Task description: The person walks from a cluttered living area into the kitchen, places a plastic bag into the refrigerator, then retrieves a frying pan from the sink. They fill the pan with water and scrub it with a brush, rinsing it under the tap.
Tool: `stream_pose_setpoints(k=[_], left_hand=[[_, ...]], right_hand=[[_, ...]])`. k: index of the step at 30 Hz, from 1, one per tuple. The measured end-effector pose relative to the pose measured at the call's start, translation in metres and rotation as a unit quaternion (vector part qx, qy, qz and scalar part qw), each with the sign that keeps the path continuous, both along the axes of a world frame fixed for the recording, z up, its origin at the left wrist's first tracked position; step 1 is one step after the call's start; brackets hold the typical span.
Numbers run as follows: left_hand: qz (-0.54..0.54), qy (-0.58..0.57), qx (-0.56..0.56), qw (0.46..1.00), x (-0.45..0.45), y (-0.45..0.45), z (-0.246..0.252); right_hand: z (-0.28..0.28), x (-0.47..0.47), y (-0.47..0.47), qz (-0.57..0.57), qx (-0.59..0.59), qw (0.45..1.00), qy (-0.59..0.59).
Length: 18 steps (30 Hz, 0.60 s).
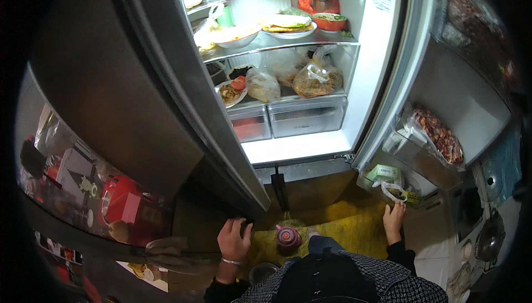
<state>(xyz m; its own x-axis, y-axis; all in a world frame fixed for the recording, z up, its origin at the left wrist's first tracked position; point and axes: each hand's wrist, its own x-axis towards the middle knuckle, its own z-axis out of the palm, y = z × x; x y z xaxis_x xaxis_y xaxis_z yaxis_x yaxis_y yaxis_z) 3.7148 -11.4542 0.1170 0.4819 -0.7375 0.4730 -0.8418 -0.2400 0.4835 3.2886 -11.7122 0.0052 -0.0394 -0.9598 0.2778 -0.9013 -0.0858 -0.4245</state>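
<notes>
My left hand (pixel 235 238), with a bracelet at the wrist, is at the foot of the left refrigerator door (pixel 166 78). Its thumb stands apart from its fingers, and nothing shows between them. Over on the right, my right hand (pixel 394 220) reaches to the lower edge of the right refrigerator door (pixel 461 95). Its fingertips lie just below a white plastic bag handle (pixel 392 191) in the lowest door bin; whether they touch it is unclear. Before me the lit refrigerator holds a plate of flatbreads (pixel 289 26), an orange bowl (pixel 329 22) and a tied plastic bag of food (pixel 318 79).
Two clear drawers (pixel 307 116) sit below the shelves. Door bins hold a bag of reddish dried food (pixel 438 137) and a green box (pixel 383 173). A pink thermos-like vessel (pixel 287 236) stands on the yellow mat (pixel 353 228). At right is a stove (pixel 492 182).
</notes>
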Motion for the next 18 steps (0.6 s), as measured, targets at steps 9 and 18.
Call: stream_pose_setpoints(k=[9,18], left_hand=[[-0.106,-0.067,-0.009,0.992,0.042,-0.073,0.001],[-0.08,-0.121,0.019,0.989,0.068,-0.134,0.006]], right_hand=[[0.019,-0.023,0.003,-0.036,-0.044,0.996,0.062],[0.035,-0.034,0.016,0.038,-0.03,0.998,0.031]])
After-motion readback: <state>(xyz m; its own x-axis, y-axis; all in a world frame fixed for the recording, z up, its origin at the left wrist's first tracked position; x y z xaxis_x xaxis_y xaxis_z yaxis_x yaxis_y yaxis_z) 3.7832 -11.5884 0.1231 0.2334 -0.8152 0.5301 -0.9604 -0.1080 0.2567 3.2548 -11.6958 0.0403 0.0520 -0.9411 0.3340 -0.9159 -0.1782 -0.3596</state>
